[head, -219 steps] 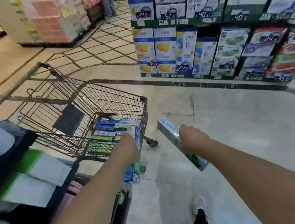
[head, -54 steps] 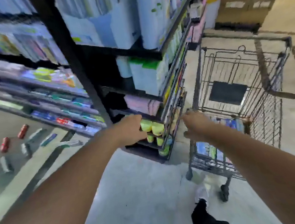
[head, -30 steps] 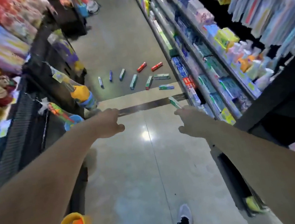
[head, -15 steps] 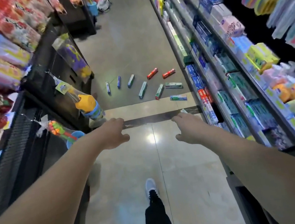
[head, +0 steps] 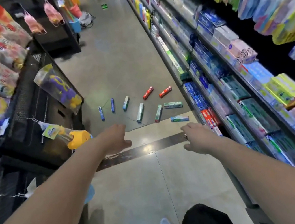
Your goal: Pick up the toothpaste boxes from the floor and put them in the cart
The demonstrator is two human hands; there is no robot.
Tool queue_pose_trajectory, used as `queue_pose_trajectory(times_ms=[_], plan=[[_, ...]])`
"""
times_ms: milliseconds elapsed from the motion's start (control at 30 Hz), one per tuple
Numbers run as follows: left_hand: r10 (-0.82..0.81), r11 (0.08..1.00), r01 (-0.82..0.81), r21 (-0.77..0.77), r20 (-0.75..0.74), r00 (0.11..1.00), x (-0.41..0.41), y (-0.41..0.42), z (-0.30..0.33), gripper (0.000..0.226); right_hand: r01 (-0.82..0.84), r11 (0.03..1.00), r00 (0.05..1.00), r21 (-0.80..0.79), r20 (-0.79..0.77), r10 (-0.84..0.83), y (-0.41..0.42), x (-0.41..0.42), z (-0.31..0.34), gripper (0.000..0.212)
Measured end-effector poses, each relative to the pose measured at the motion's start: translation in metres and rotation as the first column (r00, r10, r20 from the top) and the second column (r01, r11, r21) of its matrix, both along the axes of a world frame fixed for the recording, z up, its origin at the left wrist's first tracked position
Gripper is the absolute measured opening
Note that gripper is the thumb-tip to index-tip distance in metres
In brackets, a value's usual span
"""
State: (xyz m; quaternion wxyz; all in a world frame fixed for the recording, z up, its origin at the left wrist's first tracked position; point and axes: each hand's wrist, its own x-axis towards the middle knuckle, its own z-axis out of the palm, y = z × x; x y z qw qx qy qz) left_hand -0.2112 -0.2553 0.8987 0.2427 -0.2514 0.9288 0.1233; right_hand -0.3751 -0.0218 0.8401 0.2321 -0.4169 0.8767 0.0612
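In the head view, both hands are reaching forward over the aisle floor (head: 120, 62) with nothing in them: the left hand (head: 115, 138) is hanging with its fingers loosely curled and apart, and the right hand (head: 196, 136) is spreading its fingers slightly, also empty. The toothpaste boxes (head: 140, 113) are lying scattered flat on the floor ahead, towards twelve o'clock from the hands and clear of both. The nearest one, a teal box (head: 179, 118), is lying crosswise, its long axis running from nine to three o'clock, just beyond the right hand at about eleven o'clock from it, so the right hand looks better placed for it. Two green-and-white boxes, including one at (head: 158, 113), are lying lengthwise between the hands' lines of reach, pointing roughly from six to one o'clock. The blue boxes (head: 101, 113) are sitting at about eleven o'clock from the left hand, while the red boxes (head: 148, 93) are lying farthest off. The cart is not showing anywhere here.
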Motion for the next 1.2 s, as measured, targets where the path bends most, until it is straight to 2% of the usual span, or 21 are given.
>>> queue_pose_trajectory(times_ms=[233,467,633,900,1067,1200], plan=[[-0.026,0.998,0.025,0.049,0.024,0.999,-0.108,-0.079,-0.027,0.068,0.031,0.999,0.999,0.018,0.012,-0.031,-0.076,-0.096,-0.028,0.061],[-0.047,0.993,0.035,0.114,0.1,0.994,-0.235,-0.146,-0.051,0.072,0.088,0.996,0.994,0.01,0.059,-0.089,-0.151,-0.221,-0.05,0.068],[-0.059,0.99,0.046,0.136,0.096,0.994,-0.328,-0.188,-0.072,0.065,0.129,0.991,0.991,-0.032,0.049,-0.127,-0.196,-0.302,-0.055,0.054],[-0.248,0.959,0.231,0.165,0.092,0.964,-0.462,-0.228,-0.111,0.067,0.274,0.962,0.959,-0.022,0.078,-0.271,-0.223,-0.381,-0.08,0.061],[-0.431,0.889,0.41,0.202,0.075,0.899,-0.536,-0.228,-0.156,0.068,0.416,0.909,0.908,-0.037,0.075,-0.412,-0.219,-0.406,-0.111,0.066],[-0.555,0.817,0.524,0.24,0.081,0.828,-0.582,-0.214,-0.208,0.07,0.528,0.849,0.847,-0.004,0.072,-0.526,-0.199,-0.418,-0.158,0.059]])
